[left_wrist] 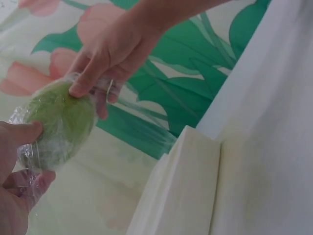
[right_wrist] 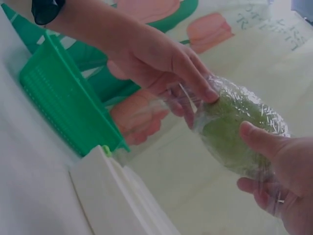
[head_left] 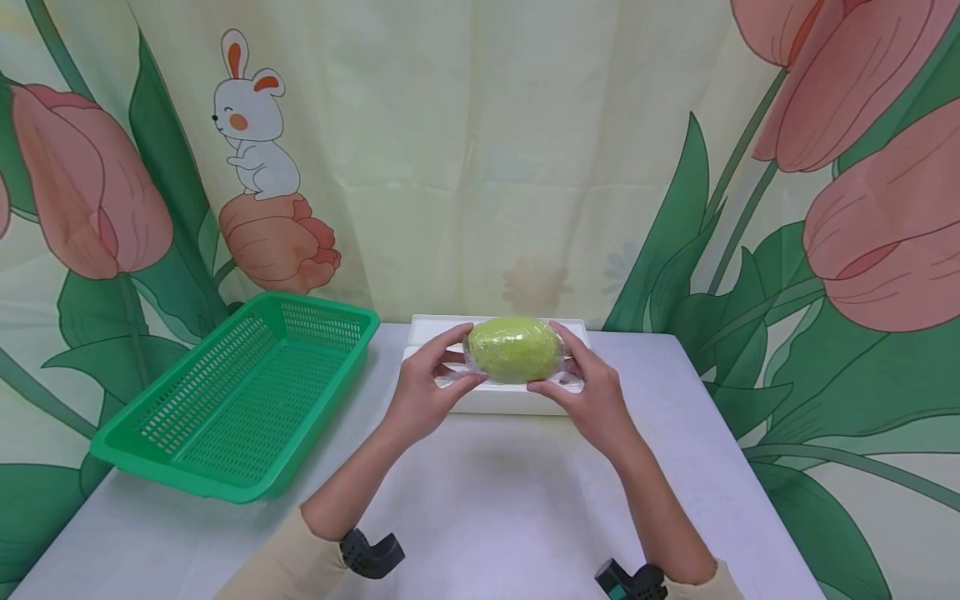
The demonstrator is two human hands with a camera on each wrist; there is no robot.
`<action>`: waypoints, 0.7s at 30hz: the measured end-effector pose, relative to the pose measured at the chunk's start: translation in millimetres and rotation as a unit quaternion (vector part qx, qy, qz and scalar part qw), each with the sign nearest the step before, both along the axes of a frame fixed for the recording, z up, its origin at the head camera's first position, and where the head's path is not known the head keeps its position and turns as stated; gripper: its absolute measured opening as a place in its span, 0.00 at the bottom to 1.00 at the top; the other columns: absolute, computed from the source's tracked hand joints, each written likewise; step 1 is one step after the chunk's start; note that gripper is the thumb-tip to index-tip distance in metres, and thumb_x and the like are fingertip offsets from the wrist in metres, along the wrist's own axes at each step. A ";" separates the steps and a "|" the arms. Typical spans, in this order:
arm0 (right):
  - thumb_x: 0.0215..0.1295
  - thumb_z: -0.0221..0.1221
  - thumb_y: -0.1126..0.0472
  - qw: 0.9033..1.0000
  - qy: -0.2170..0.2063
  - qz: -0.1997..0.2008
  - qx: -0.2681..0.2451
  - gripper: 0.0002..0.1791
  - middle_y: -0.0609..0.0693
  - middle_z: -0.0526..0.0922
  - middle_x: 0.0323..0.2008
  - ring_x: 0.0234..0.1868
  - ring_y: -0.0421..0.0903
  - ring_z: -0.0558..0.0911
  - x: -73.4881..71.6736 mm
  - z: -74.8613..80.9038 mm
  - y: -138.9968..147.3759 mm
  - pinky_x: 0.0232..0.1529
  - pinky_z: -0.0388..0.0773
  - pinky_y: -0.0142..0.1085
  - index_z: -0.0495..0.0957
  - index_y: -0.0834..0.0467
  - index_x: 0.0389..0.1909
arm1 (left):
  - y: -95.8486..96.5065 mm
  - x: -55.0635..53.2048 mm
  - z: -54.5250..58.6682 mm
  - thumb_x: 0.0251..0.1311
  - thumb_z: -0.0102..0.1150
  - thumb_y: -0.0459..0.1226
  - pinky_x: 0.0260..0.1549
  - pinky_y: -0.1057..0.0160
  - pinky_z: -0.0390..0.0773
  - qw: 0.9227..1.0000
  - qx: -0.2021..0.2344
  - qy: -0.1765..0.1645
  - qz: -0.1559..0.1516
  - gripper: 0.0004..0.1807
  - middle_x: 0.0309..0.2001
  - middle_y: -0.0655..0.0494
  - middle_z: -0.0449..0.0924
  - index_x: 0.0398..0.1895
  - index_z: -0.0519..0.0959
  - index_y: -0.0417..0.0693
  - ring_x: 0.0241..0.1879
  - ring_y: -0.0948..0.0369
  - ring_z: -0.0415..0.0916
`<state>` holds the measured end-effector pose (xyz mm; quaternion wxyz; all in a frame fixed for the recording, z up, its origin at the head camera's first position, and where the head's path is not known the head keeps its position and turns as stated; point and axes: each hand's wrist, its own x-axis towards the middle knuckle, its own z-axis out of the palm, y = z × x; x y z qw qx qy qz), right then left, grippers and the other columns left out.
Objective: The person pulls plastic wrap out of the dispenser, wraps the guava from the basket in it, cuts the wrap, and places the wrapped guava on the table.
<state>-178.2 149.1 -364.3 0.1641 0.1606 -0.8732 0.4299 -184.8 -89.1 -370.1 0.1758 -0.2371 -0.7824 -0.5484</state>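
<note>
Between both hands is a green oval fruit in clear plastic film, held up lengthwise above the table. My left hand grips its left end, thumb on the near side; my right hand holds the right end the same way. In the left wrist view, the film around the fruit is loose and crinkled at the ends. The right wrist view shows the thumbs pressing the near face of the fruit. Just behind and below it in the head view stands a white box, partly hidden by fruit and hands.
A green perforated plastic basket sits at the left of the white-covered table. Behind the table hangs a curtain printed with tulips and a rabbit. Dark devices are strapped to both wrists.
</note>
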 end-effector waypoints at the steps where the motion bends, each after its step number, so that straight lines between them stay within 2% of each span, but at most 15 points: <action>1: 0.48 0.74 0.56 1.000 0.003 0.000 0.000 0.48 0.52 0.78 0.57 0.55 0.51 0.80 0.9 1.1 0.1 0.52 0.82 0.44 0.61 0.43 0.71 | -0.2 0.5 0.9 0.51 0.71 0.34 0.41 0.67 0.84 1.000 -0.001 -0.001 0.000 0.35 0.57 0.56 0.77 0.64 0.71 0.54 0.46 0.59 0.83; 8: 0.47 0.74 0.57 1.000 0.025 0.004 0.005 0.48 0.53 0.77 0.59 0.56 0.51 0.81 7.6 9.2 1.2 0.51 0.82 0.43 0.62 0.46 0.71 | -0.2 5.2 7.8 0.50 0.72 0.34 0.41 0.62 0.85 1.000 0.006 -0.001 -0.004 0.35 0.57 0.57 0.78 0.64 0.72 0.55 0.46 0.59 0.83; 21: 0.43 0.76 0.62 0.998 0.066 0.005 0.013 0.51 0.53 0.77 0.59 0.56 0.51 0.79 16.4 18.5 3.7 0.51 0.82 0.44 0.63 0.48 0.71 | 0.9 16.7 19.5 0.49 0.73 0.34 0.39 0.64 0.85 1.000 0.017 0.020 -0.011 0.36 0.56 0.58 0.77 0.64 0.72 0.57 0.46 0.59 0.83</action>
